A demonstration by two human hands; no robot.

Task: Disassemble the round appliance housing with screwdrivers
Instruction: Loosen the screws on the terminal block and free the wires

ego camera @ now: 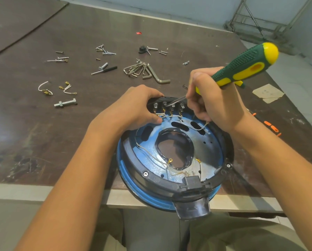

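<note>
The round blue and black appliance housing [202,147] lies open side up at the table's near edge, partly overhanging it, with thin wires across its blue inner plate. My left hand [137,105] grips the housing's far rim beside a black terminal block [169,105]. My right hand [213,98] holds a green and yellow screwdriver [245,64], handle pointing up and right. Its metal shaft slants down to the left, and its tip touches a terminal on the block.
On the dark table [79,124] behind the housing lie a set of hex keys [144,70], several loose screws [104,50], a large bolt [65,103], short wire pieces [45,88] and a small black knob [142,49]. Orange bits [271,125] lie at the right edge.
</note>
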